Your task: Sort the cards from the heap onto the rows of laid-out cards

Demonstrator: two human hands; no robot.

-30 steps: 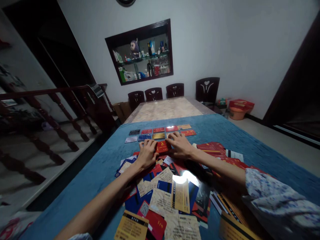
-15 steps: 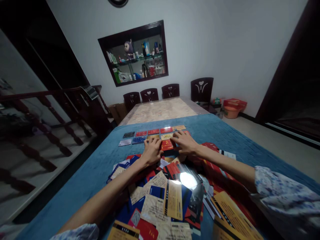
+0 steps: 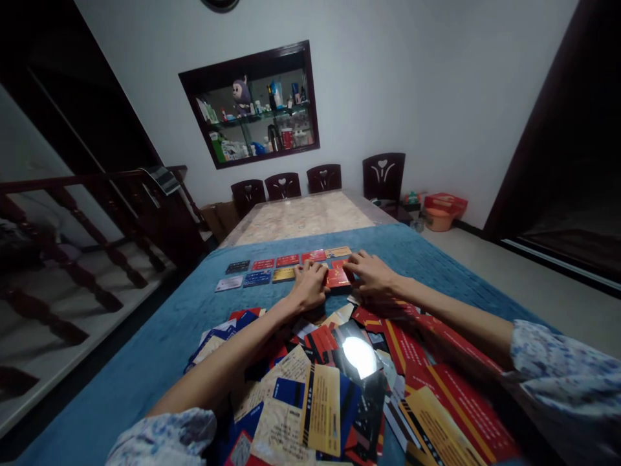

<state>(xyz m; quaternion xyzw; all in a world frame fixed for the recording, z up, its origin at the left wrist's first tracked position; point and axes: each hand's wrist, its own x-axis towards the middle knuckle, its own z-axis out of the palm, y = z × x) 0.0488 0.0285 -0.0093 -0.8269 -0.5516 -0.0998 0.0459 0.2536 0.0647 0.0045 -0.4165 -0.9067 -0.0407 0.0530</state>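
A red card (image 3: 338, 277) is held between my two hands, just in front of the laid-out rows. My left hand (image 3: 311, 285) grips its left edge with bent fingers, and my right hand (image 3: 372, 273) has its fingertips at the right edge. A dark band shows under its near side; whether it is one card or a stack I cannot tell. To the left lie a gold card (image 3: 284, 274), a blue card (image 3: 257, 278) and a white card (image 3: 229, 283). Behind them runs a row with a black card (image 3: 237, 266), several red ones and another gold card (image 3: 338, 252).
A loose heap of mixed cards (image 3: 284, 421) spreads beneath my forearms, with a bright glare spot on it. The blue cloth (image 3: 160, 343) covers the near part of the table (image 3: 310, 213). Dark chairs (image 3: 383, 178) stand behind; a wooden railing (image 3: 87, 213) is at left.
Both hands have shifted slightly to the right with the red card, relative to the rows. My left hand now covers part of the front row, and the camera view has turned a little right.
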